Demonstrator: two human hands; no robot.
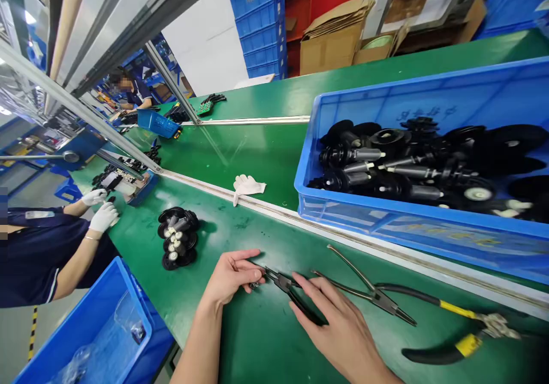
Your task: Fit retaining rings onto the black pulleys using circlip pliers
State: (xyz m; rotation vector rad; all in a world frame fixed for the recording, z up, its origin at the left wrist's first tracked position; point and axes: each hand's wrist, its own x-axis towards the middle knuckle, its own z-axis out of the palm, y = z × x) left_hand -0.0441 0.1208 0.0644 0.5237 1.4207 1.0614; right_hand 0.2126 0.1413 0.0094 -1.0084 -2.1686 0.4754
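Note:
My left hand (231, 275) rests on the green bench, fingers curled in a pinch at the tip of small black pliers (285, 285); something tiny and metallic sits at the jaws. My right hand (338, 327) lies over the black handles of those pliers, gripping them with fingers extended along them. A larger pair of long-nosed pliers with black and yellow handles (429, 309) lies open on the bench just right of my right hand.
A blue crate (386, 224) of black wheel-and-shaft parts stands at the right. A pile of the same parts (178, 238) and a white glove (246, 186) lie ahead. Another blue bin (98, 327) sits at lower left. A gloved co-worker (100, 215) works at the left.

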